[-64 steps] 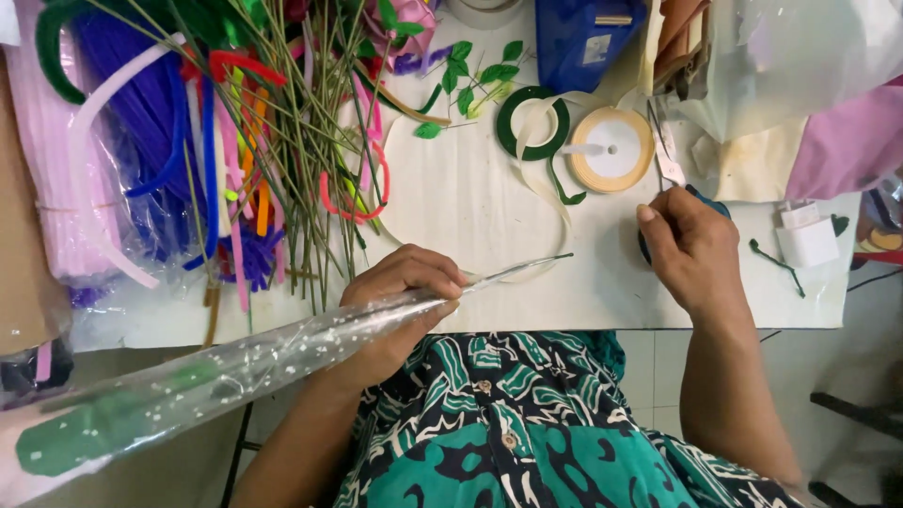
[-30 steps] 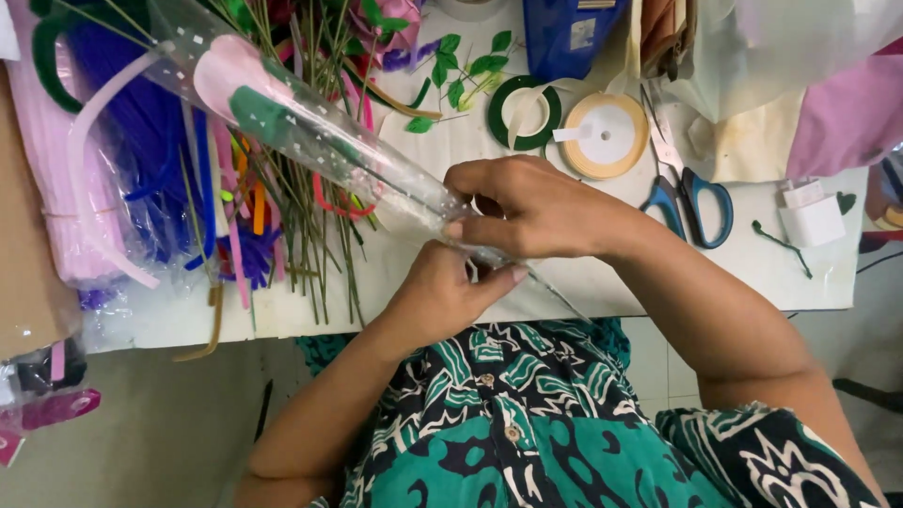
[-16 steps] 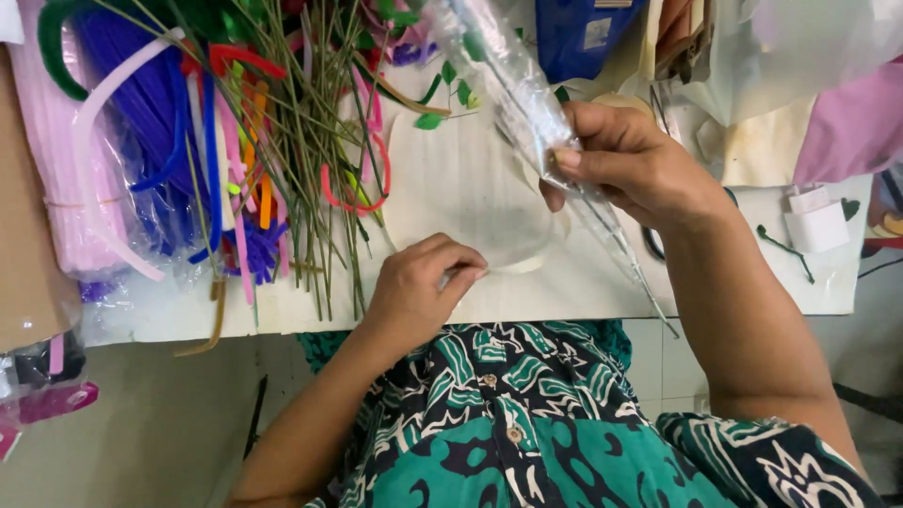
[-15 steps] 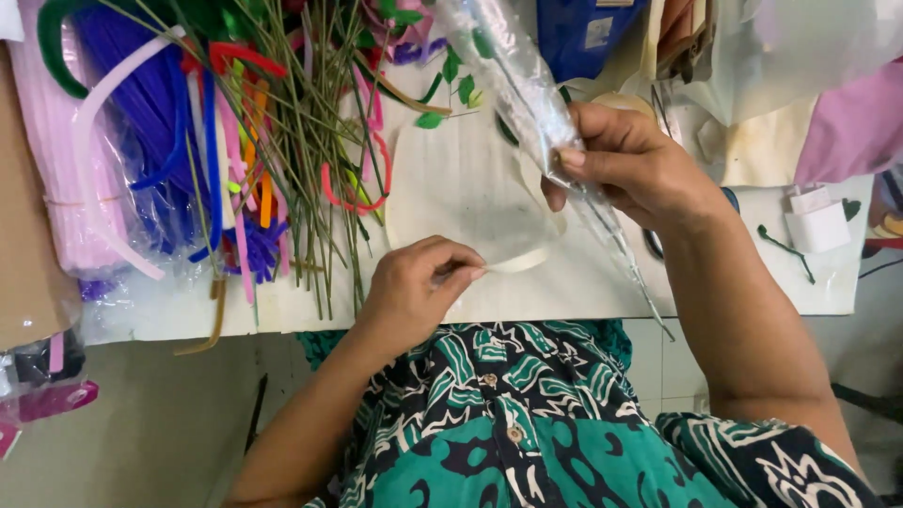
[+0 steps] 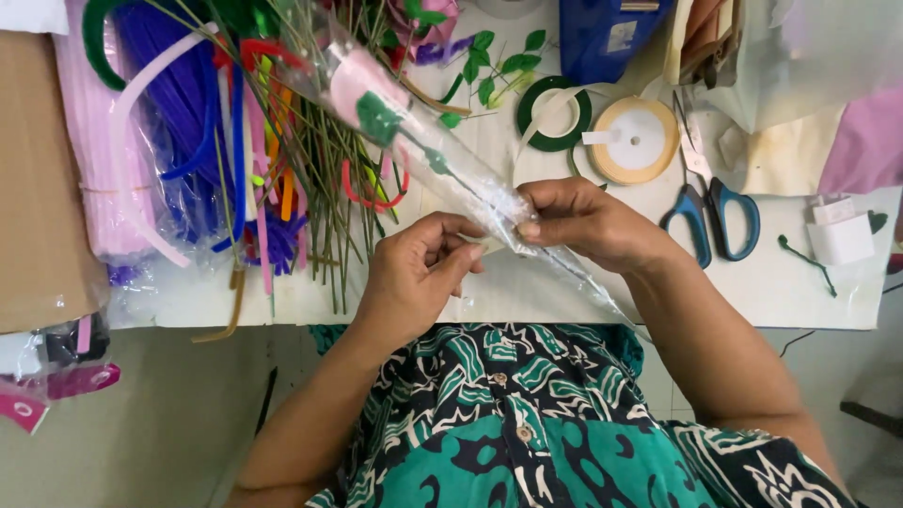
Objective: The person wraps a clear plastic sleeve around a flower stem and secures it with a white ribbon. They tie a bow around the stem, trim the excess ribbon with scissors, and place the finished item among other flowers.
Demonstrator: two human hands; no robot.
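right hand (image 5: pixel 588 221) pinches the clear flower sleeve (image 5: pixel 442 160) closed; left hand (image 5: pixel 419 277), fingers loosely curled, should keep the ribbon end taut just beside it.

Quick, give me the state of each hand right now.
Left hand: fingers pinched near the clear plastic sleeve; what they hold cannot be told.
Right hand: closed on the clear plastic sleeve.

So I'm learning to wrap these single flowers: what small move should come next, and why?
Probably wind the pale ribbon round the clear sleeve at the pinch. The right hand already grips the sleeve at the stem, and the left hand holds the ribbon beside it.
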